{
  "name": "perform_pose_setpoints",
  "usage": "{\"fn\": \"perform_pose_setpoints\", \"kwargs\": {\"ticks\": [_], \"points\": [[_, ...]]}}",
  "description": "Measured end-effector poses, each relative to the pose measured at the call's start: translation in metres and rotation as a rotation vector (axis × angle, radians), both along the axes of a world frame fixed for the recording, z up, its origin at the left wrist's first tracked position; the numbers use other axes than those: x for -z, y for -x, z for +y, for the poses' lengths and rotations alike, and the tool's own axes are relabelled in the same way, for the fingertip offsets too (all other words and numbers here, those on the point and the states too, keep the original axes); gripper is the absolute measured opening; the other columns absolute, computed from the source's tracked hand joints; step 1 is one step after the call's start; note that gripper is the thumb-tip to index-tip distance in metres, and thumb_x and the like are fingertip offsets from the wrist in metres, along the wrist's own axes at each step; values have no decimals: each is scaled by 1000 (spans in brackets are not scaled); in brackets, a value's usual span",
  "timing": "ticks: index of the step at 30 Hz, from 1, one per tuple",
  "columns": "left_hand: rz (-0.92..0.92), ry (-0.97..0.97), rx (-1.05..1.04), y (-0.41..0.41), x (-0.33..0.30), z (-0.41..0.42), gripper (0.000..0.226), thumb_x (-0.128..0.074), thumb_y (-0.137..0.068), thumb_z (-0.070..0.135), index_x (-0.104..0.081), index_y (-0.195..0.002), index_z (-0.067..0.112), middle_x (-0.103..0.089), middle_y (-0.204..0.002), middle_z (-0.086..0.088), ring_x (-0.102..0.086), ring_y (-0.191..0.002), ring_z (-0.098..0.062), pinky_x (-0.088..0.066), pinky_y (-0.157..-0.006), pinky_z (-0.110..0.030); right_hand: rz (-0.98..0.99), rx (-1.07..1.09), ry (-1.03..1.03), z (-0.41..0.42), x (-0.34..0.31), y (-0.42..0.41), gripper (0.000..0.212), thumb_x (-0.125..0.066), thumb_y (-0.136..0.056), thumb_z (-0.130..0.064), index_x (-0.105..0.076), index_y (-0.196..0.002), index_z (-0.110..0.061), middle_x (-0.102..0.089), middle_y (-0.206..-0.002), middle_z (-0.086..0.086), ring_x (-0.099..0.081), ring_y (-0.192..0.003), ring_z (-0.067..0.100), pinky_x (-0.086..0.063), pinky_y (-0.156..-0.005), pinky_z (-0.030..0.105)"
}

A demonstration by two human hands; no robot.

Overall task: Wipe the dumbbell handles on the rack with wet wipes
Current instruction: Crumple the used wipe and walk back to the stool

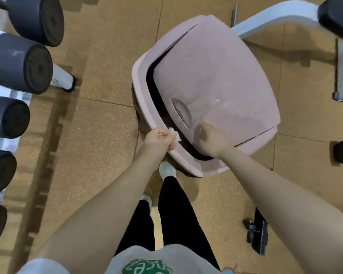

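Note:
My left hand (159, 139) grips a crumpled white wet wipe (175, 135) right at the dark opening of a pink swing-lid trash bin (216, 80). My right hand (211, 140) presses on the bin's lid near its edge, and the lid is tipped inward. Several grey dumbbells (20, 63) lie on a white rack (62, 78) along the left edge. Only their round ends show; the handles are hidden.
The floor is tan cork-like matting (99, 123). A white machine frame (273, 16) with a black pad (337, 18) stands at the top right. A black wheeled bracket (256, 232) sits low right. My legs and a white shoe (167, 171) are just below the bin.

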State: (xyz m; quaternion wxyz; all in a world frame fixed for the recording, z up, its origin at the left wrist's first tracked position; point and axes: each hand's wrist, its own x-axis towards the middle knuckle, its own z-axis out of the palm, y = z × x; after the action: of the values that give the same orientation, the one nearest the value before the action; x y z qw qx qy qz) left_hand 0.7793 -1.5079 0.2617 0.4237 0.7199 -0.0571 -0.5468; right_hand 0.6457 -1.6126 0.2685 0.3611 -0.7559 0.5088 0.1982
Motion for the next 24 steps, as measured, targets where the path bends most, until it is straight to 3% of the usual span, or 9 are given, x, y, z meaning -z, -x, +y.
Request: {"fn": "perform_pose_setpoints", "kwargs": {"ticks": [3, 5, 8, 10, 12, 16, 22, 24], "points": [[-5, -62, 22, 11, 14, -31, 11, -64, -85, 16, -54, -88, 11, -59, -76, -3, -61, -70, -20, -53, -80, -36, 40, -2, -69, -19, -3, 3, 44, -48, -90, -11, -40, -133, -4, -45, -137, 15, -40, -127, 31, -30, -93, 25], [72, -46, 94, 17, 17, -46, 24, -60, -89, 19, -54, -110, 9, -60, -99, -8, -63, -83, -21, -52, -90, -37, 41, 4, -88, -31, -5, 3, 48, -50, -89, -9, -40, -135, -3, -44, -139, 16, -40, -128, 30, -30, -98, 26], [27, -103, 476, 23, 19, -58, 44, -54, -94, 29, -48, -132, 10, -54, -119, -5, -58, -107, -24, -47, -96, -35, 57, -23, -117, -49, -12, -3, 46, -50, -89, -8, -42, -135, -6, -47, -138, 16, -43, -126, 30, -32, -98, 27], [-176, -118, 749, 16, 17, -56, 40, -49, -95, 30, -50, -131, 12, -53, -132, -6, -52, -115, -21, -43, -92, -26, 59, -48, -132, -58, -20, -12, 45, -49, -91, -9, -43, -136, -6, -47, -139, 15, -43, -127, 30, -32, -100, 27], [-304, -118, 869, 0, 10, -48, 29, -44, -97, 26, -55, -119, 11, -54, -132, -9, -54, -109, -21, -41, -77, -23, 47, -75, -130, -65, -27, -25, 43, -47, -92, -10, -44, -135, -6, -48, -138, 15, -46, -124, 30, -34, -100, 29], [-392, -164, 756, -43, -13, -8, 43, -44, -97, 27, -43, -139, 18, -52, -134, -8, -52, -117, -24, -40, -89, -28, 17, -232, -154, -66, -43, -66, 48, -45, -93, -11, -40, -140, -11, -46, -141, 14, -43, -129, 29, -33, -99, 26], [-392, -305, 410, -84, -50, 96, 32, -42, -98, 24, -52, -126, 14, -58, -124, -9, -57, -109, -28, -44, -87, -33, -31, -585, -176, -10, -67, -145, 47, -43, -97, -17, -36, -143, -15, -41, -145, 9, -42, -130, 26, -34, -99, 26], [-378, -316, 279, -83, -59, 128, 33, -43, -98, 24, -52, -127, 14, -56, -124, -5, -54, -112, -24, -40, -88, -27, -55, -704, -166, 16, -76, -170, 47, -42, -96, -15, -37, -142, -16, -47, -140, 11, -46, -125, 29, -37, -98, 29]]}}
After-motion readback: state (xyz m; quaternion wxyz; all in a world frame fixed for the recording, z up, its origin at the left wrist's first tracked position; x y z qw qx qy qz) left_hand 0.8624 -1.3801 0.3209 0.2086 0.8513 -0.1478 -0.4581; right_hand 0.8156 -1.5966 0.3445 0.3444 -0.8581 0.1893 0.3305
